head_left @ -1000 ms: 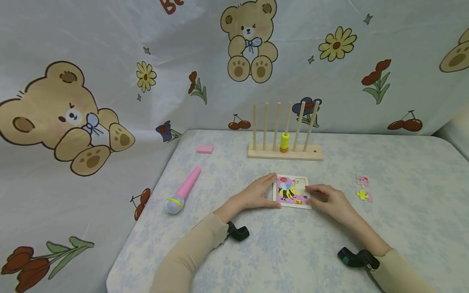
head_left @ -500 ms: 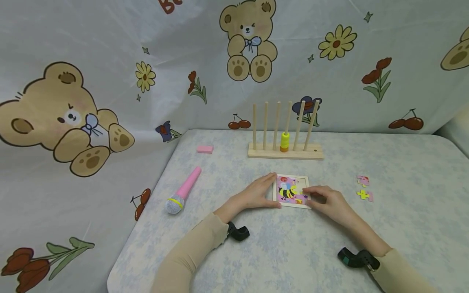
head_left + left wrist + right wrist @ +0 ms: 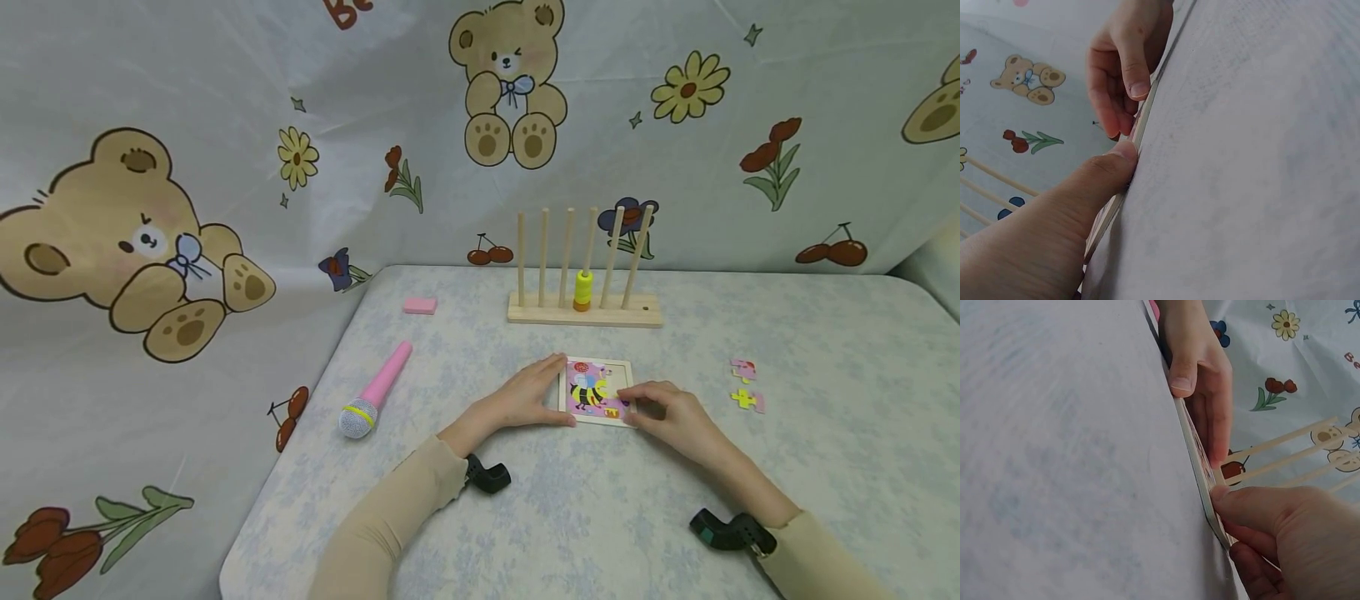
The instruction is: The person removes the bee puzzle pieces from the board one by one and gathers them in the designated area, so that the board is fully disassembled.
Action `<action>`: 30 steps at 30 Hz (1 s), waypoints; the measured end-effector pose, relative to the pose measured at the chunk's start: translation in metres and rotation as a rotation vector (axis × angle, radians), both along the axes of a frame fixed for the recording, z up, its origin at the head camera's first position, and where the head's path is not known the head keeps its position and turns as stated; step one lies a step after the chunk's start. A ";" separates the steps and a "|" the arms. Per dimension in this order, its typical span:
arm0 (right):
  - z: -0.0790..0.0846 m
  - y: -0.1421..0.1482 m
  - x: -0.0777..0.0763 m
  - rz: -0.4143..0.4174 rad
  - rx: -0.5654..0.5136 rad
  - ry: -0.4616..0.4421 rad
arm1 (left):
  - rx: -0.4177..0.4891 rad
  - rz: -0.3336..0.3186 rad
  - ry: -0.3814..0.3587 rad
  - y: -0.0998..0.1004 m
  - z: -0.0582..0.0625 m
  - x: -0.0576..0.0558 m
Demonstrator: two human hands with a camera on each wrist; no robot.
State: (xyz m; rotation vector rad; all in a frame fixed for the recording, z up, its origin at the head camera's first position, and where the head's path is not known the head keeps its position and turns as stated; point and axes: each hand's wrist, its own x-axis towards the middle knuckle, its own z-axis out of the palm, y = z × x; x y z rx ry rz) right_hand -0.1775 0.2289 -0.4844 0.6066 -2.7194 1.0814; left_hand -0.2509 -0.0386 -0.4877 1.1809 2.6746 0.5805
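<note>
A small square jigsaw puzzle in a pale wooden frame lies on the table, with a bee picture on pink. My left hand steadies its left side, thumb at the near edge and fingers by the far left corner. At the right side, my right hand pinches a pinkish puzzle piece over the lower right of the board; fingers hide most of it. Bare wood shows in the upper right. In the right wrist view, the right thumb sits by the frame edge.
Two loose puzzle pieces lie to the right. A wooden peg rack with yellow and orange beads on one peg stands behind the puzzle. A pink toy microphone and a pink block are at the left.
My right fingers have shifted slightly left, further over the puzzle's right side, with the piece. My left hand and the frame stay in place.
</note>
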 end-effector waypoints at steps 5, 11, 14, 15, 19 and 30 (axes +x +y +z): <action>0.000 0.000 0.000 0.005 -0.004 0.002 | 0.002 0.001 -0.005 0.000 -0.001 0.000; 0.002 0.000 -0.001 0.017 -0.006 -0.024 | 0.001 0.006 -0.011 0.000 0.000 0.000; 0.002 0.000 -0.002 0.019 -0.017 -0.053 | 0.002 0.008 -0.013 0.000 0.000 0.000; 0.002 0.000 -0.002 0.018 -0.021 -0.063 | 0.001 0.009 -0.014 0.000 0.000 0.000; 0.003 -0.002 -0.001 0.005 -0.030 -0.077 | -0.008 0.011 -0.008 0.001 0.001 0.000; 0.001 -0.005 -0.001 0.037 -0.036 0.048 | -0.007 0.004 0.010 0.001 0.000 0.000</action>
